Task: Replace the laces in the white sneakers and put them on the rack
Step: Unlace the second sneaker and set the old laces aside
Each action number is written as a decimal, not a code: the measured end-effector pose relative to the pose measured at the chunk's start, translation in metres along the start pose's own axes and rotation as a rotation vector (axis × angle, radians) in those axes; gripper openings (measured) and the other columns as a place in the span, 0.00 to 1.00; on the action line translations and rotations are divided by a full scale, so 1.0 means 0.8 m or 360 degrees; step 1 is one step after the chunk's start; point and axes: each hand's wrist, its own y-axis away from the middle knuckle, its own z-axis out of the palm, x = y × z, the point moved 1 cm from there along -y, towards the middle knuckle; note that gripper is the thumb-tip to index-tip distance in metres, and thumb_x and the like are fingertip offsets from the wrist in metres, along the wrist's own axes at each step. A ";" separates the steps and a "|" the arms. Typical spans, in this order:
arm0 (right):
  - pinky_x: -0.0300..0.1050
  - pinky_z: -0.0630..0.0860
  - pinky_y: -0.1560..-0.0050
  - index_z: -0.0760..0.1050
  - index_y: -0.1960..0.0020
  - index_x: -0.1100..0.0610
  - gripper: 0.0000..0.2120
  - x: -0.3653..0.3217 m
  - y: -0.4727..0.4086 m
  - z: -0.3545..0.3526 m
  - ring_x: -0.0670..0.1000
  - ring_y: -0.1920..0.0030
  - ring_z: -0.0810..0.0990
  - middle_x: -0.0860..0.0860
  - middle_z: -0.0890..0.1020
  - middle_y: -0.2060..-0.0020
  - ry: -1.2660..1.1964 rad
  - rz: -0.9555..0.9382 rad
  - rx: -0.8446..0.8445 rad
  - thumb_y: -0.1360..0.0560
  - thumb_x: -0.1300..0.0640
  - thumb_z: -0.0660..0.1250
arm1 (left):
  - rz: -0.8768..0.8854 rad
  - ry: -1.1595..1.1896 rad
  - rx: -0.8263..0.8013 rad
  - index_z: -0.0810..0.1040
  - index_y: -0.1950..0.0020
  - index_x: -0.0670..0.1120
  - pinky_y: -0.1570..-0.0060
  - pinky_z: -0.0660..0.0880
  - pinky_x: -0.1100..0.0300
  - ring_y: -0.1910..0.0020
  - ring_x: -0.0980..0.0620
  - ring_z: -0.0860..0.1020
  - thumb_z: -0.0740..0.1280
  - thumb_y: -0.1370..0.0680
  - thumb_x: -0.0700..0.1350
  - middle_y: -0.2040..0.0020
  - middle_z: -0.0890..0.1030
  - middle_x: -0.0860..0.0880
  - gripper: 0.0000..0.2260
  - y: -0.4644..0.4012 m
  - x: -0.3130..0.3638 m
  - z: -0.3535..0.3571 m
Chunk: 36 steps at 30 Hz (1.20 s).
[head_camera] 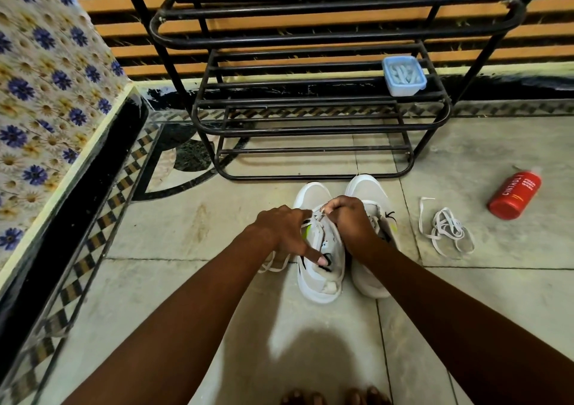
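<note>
**Lacing the left-hand sneaker**

The lace should be kept flat and drawn evenly through each eyelet. The lace on the sneaker [321, 249] is pinched by the right hand [349, 221]; the left hand [287, 233] grips its side, forefinger extended. The rack [310, 118] stands at twelve o'clock.

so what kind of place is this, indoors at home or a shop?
Most likely a home, by an entryway or a room corner. A black metal shoe rack stands on a tiled floor with a patterned border, a floral-covered piece of furniture sits at the left, and a red body-wash bottle lies on the floor.
</note>
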 end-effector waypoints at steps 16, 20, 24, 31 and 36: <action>0.49 0.66 0.61 0.78 0.58 0.57 0.11 -0.025 -0.001 -0.008 0.60 0.54 0.75 0.54 0.77 0.61 0.2317 -0.1295 -0.0315 0.40 0.58 0.73 | -0.0018 0.0037 -0.0026 0.60 0.21 0.63 0.47 0.69 0.51 0.29 0.47 0.71 0.72 0.42 0.81 0.28 0.76 0.55 0.54 0.003 -0.002 0.006; 0.53 0.71 0.50 0.76 0.56 0.49 0.05 -0.018 -0.003 -0.006 0.58 0.47 0.73 0.49 0.77 0.55 0.1884 -0.0825 -0.0302 0.31 0.57 0.68 | -0.0051 0.0054 -0.0038 0.58 0.20 0.64 0.42 0.70 0.49 0.28 0.46 0.71 0.71 0.44 0.81 0.27 0.75 0.52 0.56 0.004 -0.003 0.008; 0.52 0.69 0.44 0.73 0.67 0.44 0.08 -0.028 -0.012 -0.025 0.53 0.51 0.74 0.44 0.76 0.65 0.1110 -0.0384 -0.0420 0.29 0.50 0.63 | -0.0044 0.0046 -0.0058 0.58 0.20 0.64 0.40 0.70 0.49 0.27 0.47 0.70 0.72 0.44 0.80 0.26 0.74 0.54 0.56 0.004 -0.001 0.008; 0.55 0.59 0.49 0.78 0.51 0.50 0.08 -0.054 0.004 -0.013 0.54 0.41 0.69 0.48 0.78 0.51 0.2337 -0.0896 -0.0529 0.24 0.49 0.62 | -0.0054 -0.0006 -0.0061 0.58 0.20 0.63 0.43 0.68 0.50 0.27 0.47 0.70 0.71 0.44 0.81 0.26 0.74 0.54 0.57 0.003 0.002 0.010; 0.42 0.73 0.59 0.79 0.64 0.53 0.12 -0.050 -0.003 -0.040 0.43 0.66 0.77 0.45 0.81 0.70 0.0251 -0.0276 -0.0492 0.25 0.66 0.71 | -0.0067 0.0009 -0.0060 0.57 0.19 0.64 0.37 0.70 0.49 0.26 0.48 0.69 0.71 0.46 0.82 0.25 0.73 0.55 0.59 0.004 0.004 0.009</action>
